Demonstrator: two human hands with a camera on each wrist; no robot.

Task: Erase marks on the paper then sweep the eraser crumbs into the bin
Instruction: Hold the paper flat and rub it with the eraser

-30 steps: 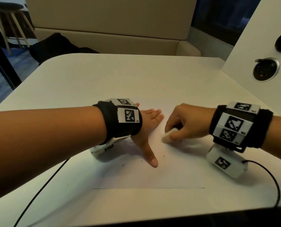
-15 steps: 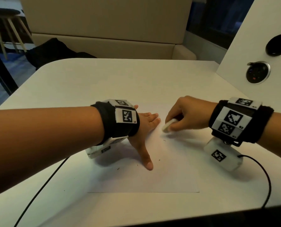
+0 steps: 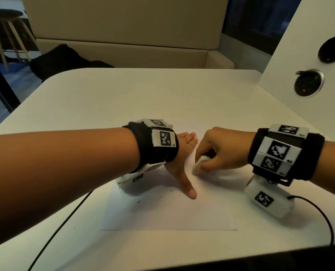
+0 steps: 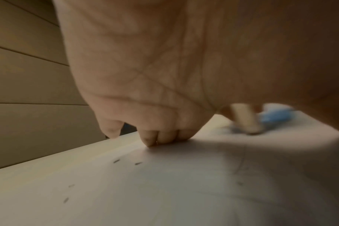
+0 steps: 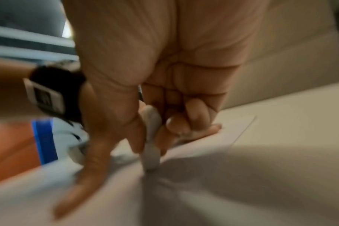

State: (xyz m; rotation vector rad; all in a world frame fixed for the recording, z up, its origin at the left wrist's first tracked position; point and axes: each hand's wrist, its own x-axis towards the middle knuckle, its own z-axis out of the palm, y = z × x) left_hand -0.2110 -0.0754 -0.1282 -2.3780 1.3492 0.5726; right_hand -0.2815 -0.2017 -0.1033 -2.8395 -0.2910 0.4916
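Note:
A white sheet of paper (image 3: 168,214) lies on the white table (image 3: 143,94). My left hand (image 3: 182,153) lies flat on the sheet with fingers straight and thumb (image 3: 188,189) spread toward me. My right hand (image 3: 217,151) pinches a white eraser (image 3: 200,163) whose lower end touches the paper just right of the left hand. In the right wrist view the eraser (image 5: 151,146) stands between thumb and curled fingers, blurred. Small dark crumbs (image 3: 138,201) lie on the sheet near the left wrist; the left wrist view also shows crumbs (image 4: 116,160). No bin is in view.
A white slanted panel (image 3: 291,61) with round sockets rises at the table's right. A beige bench (image 3: 123,53) with a dark bag (image 3: 63,57) stands behind the table. Black cables (image 3: 55,231) trail from both wrist cameras across the front of the table.
The right hand has rubbed the eraser back and forth, away from me and then back toward me beside the left thumb. The left hand has stayed flat on the paper.

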